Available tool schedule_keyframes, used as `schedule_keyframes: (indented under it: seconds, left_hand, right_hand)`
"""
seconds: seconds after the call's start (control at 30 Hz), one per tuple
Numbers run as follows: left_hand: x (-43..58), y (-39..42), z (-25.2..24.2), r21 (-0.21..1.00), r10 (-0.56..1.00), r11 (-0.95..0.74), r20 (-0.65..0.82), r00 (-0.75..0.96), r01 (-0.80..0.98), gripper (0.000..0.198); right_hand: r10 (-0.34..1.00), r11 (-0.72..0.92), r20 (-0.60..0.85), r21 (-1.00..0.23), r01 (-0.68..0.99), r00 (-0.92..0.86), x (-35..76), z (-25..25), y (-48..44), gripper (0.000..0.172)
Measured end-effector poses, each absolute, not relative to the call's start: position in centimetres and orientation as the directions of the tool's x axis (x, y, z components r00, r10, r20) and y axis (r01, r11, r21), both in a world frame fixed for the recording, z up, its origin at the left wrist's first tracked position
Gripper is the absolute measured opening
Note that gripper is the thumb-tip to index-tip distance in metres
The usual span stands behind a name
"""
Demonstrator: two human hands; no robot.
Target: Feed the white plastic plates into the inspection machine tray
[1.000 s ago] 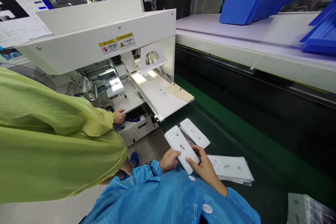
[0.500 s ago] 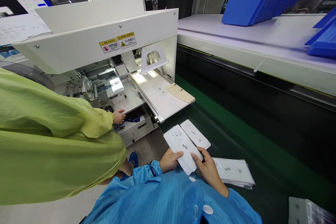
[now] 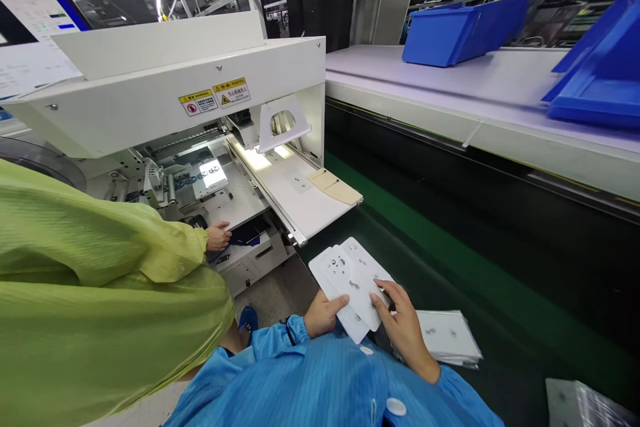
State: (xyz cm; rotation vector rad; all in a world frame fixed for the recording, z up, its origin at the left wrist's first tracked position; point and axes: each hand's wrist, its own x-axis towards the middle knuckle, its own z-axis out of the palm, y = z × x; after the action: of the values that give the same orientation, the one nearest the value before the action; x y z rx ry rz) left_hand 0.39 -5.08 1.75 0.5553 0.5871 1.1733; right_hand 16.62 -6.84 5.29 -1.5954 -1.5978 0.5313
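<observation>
My left hand (image 3: 324, 313) grips a small stack of white phone-shaped sheets (image 3: 320, 268), thumb on top near their lower left edge. My right hand (image 3: 403, 327) pinches the right edge of the top sheet (image 3: 356, 293), which lies shifted rightward over the ones beneath. Round marks at one end and a small dark print show on these sheets. Just beyond, another white sheet (image 3: 365, 255) is partly covered by the held ones. To the right of my right hand, a stack of similar sheets (image 3: 447, 333) rests on the dark green belt (image 3: 450, 260).
Ahead stands a white machine (image 3: 280, 73) with warning labels and a feed conveyor (image 3: 305, 203) jutting toward me. At left, a person in a yellow-green gown (image 3: 125, 293) has a hand (image 3: 219, 237) on the machine's ledge. Blue bins (image 3: 440, 37) sit on the raised shelf; wrapped sheets (image 3: 565, 400) lie lower right.
The top sheet has slid to the right across the stack in my left hand, uncovering the sheets below. My view has shifted slightly.
</observation>
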Motion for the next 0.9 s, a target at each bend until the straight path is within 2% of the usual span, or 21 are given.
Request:
schedule_keyframes:
  seconds: [0.1,0.27,0.43,0.7,0.9]
  left_hand:
    - [0.5,-4.9,1.5,0.696,0.950,0.285,-0.115,0.289,-0.659,0.067]
    - [0.5,-4.6,1.0,0.728,0.942,0.264,-0.054,0.331,-0.632,0.051]
    - [0.5,-4.4,0.8,0.737,0.939,0.267,-0.054,0.339,-0.620,0.048]
    - [0.3,-4.4,1.3,0.745,0.927,0.290,-0.060,0.371,-0.601,0.047]
    - [-0.3,-4.4,2.3,0.747,0.925,0.293,-0.063,0.375,-0.596,0.050]
  right_hand:
    - [0.946,0.252,0.322,-0.664,0.704,-0.034,16.7,5.3,-7.2,0.043]
    - [0.943,0.309,0.284,-0.565,0.765,-0.171,16.8,4.7,-7.5,0.061]
    - [0.956,0.282,0.232,-0.564,0.776,-0.179,16.9,4.2,-7.3,0.066]
    - [0.965,0.258,0.193,-0.565,0.783,-0.179,16.4,5.0,-7.6,0.065]
    - [0.955,0.291,0.214,-0.538,0.791,-0.205,16.1,5.1,-7.3,0.062]
